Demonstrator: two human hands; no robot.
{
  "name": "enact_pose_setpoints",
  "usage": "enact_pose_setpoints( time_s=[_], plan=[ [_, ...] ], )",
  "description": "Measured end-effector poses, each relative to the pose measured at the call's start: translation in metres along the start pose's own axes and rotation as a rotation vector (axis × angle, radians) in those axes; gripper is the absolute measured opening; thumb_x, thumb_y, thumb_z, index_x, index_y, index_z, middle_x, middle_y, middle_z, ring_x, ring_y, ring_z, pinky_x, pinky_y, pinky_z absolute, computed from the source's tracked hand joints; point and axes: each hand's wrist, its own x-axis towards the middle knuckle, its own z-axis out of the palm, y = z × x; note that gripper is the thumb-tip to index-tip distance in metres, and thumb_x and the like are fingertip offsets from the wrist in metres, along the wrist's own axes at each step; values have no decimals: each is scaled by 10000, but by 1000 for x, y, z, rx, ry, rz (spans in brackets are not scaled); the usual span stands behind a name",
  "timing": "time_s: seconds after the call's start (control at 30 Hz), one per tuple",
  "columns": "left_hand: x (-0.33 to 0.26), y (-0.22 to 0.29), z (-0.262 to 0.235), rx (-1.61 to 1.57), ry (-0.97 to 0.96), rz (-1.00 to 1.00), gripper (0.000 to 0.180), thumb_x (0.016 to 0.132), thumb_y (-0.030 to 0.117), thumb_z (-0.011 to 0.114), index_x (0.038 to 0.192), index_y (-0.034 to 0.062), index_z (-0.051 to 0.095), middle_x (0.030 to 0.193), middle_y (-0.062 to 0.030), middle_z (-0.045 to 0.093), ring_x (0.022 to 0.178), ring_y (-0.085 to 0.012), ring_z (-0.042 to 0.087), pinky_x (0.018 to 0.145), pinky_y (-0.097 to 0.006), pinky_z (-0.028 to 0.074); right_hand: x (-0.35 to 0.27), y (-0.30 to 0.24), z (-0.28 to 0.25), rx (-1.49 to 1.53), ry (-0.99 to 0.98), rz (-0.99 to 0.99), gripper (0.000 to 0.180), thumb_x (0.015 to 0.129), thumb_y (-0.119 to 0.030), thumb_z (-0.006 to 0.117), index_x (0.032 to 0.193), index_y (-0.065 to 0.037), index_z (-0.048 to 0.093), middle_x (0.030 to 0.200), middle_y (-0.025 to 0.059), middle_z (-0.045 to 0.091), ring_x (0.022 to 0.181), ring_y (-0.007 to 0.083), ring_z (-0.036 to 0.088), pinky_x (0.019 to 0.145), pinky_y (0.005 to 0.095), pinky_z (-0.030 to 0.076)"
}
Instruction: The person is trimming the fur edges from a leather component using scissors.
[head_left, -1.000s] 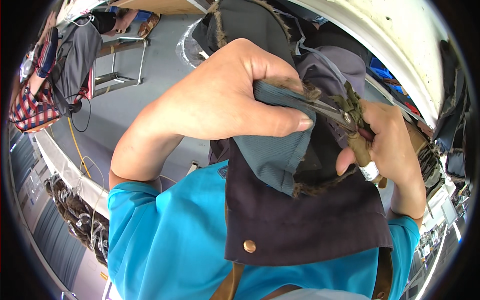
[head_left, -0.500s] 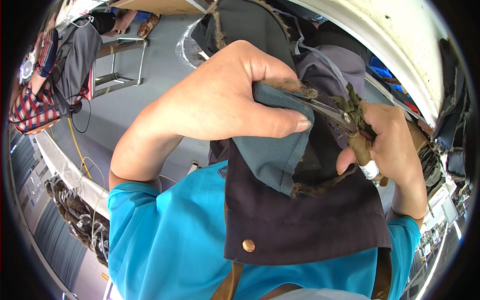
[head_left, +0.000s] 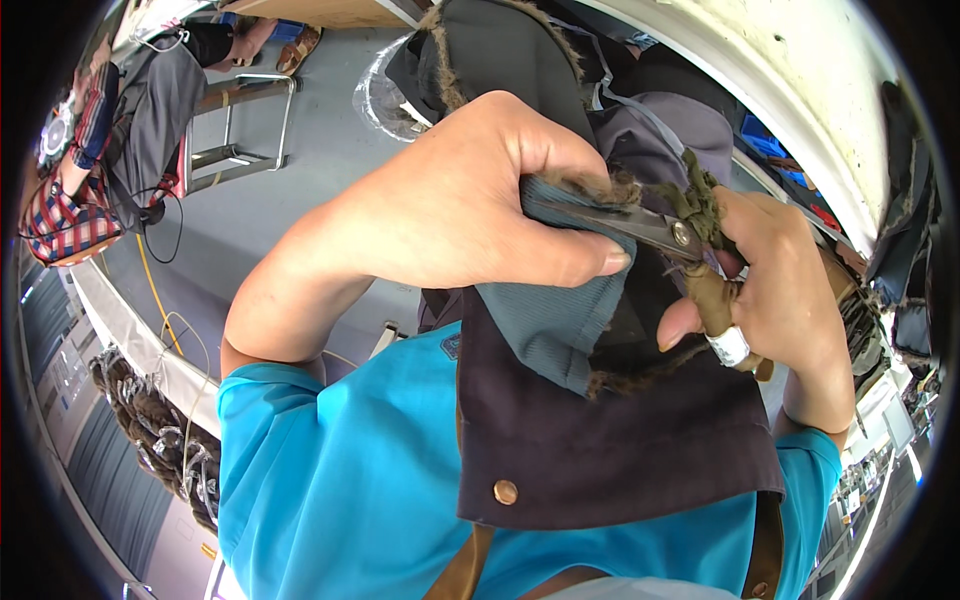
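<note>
- Between the 2 hands, before the chest, hangs the cloth (head_left: 560, 325), blue-grey and ribbed; its right edge runs from the left thumb down to a corner over the dark apron (head_left: 610, 465).
- Along its top edge, brown fur (head_left: 605, 188) sticks out by the bent left fingers.
- The left hand (head_left: 460, 200) pinches the upper cloth, thumb on the near face, fingertips out of sight.
- Across the cloth, just above that thumb, lie the blades of the scissors (head_left: 660, 230); I cannot tell how far they part.
- The right hand (head_left: 780, 275) is curled around the scissors' wrapped handles, thumb on the lower side.
- Just past the left knuckles is a dark fur-edged piece (head_left: 500, 55).
- At upper right, the curved edge of a white surface (head_left: 800, 75) bounds the room near the right hand.
- Leftward, wider room: grey floor (head_left: 330, 120) between the left forearm (head_left: 300, 280) and a stool (head_left: 282, 120), a seated person (head_left: 165, 115) beyond.
</note>
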Motion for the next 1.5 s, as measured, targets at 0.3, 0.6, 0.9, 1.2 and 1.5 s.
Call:
enact_pose_setpoints(
  time_s=[0.3, 0.6, 0.9, 1.2, 1.5],
  plan=[
    [-3, -5, 3, -35, 15, -22, 130, 688, 66, 730, 706, 0, 619, 598, 36, 548, 585, -6, 447, 504, -203, 350, 3, -6, 4, 10, 34, -16, 242, 581, -46, 694, 640, 31, 473, 568, 176, 484, 536, 366, 508, 474, 389, 386],
    [-3, -5, 2, -35, 3, -45, 157, 694, 75, 727, 670, 6, 587, 569, 46, 496, 568, -6, 400, 483, -212, 316, 3, -4, 6, 10, 52, 14, 238, 583, -46, 694, 635, 25, 473, 563, 168, 483, 529, 351, 516, 457, 374, 391],
    [-2, -5, -2, 10, 45, 63, 144, 690, 68, 724, 691, -1, 598, 583, 31, 524, 577, -15, 442, 505, -204, 349, 5, 8, 4, -33, 64, -54, 264, 587, -50, 728, 646, 16, 479, 547, 148, 458, 503, 313, 495, 458, 344, 377],
    [-1, 0, -1, -158, 278, 160, 118, 712, 38, 694, 798, -3, 623, 753, -28, 626, 703, -66, 555, 636, -216, 432, -20, 37, 38, 1193, 353, 110, 451, 776, -440, 627, 819, 1, 543, 573, 0, 463, 504, 73, 418, 467, 206, 313],
    [0, 7, 7, -74, 304, 299, 172, 699, 26, 715, 846, -34, 650, 690, -37, 586, 665, -93, 539, 610, -223, 415, -13, 39, 0, 508, 19, -51, 412, 560, -224, 861, 736, -11, 555, 570, 16, 473, 506, 71, 416, 455, 249, 326]
  ],
)
